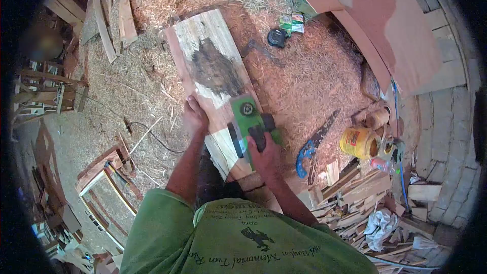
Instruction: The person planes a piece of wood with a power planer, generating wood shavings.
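Ideally, I'd keep the green electric planer (246, 116) flat on the wooden board (213, 97), right hand (265, 157) wrapped round its handle (257, 136), left hand (195, 115) steadying the board's edge, though I can't tell how tightly that one grips.

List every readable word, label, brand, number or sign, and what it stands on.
"Memorial Fun Ru", last letters unclear: shirt.
"2014", probably: shirt.
Smaller shirt lines: too small to read.
Labels on yellow jar, bottle, green packet: too blurred to read.
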### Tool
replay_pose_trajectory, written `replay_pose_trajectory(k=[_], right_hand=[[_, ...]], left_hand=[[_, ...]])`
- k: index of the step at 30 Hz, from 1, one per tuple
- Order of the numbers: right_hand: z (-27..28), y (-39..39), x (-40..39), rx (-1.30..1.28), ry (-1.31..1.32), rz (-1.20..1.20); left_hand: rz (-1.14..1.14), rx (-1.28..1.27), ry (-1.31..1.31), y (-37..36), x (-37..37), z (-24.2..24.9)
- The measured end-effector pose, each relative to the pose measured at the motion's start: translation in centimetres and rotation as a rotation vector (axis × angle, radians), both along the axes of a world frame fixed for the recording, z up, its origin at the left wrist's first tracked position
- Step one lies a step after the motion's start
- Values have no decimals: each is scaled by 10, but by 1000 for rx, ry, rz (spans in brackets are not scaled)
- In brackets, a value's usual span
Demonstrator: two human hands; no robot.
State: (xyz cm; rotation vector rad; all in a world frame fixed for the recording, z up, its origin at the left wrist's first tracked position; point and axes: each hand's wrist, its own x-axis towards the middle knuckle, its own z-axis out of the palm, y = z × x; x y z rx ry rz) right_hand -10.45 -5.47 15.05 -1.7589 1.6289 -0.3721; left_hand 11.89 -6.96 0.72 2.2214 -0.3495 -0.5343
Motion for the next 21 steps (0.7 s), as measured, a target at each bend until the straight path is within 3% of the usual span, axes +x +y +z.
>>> replay_pose_trajectory(k=[3,6,8,14,17,21], right_hand=[[-4,-44,44,-144,-29,39],[-11,-96,91,-130,39,72],[-5,-139,131,-164,-13,87],[-18,-270,263,-300,-205,157],[-5,-319,325,-381,-87,156],[-34,-357,355,-358,-169,239]], left_hand=[[-1,85,66,-1,1,12],[36,38,33,-3,-1,6],[41,44,123,-2,3,12],[60,2,59,-5,4,8],[51,-14,49,-4,9,-1],[40,-47,81,4,7,-9]])
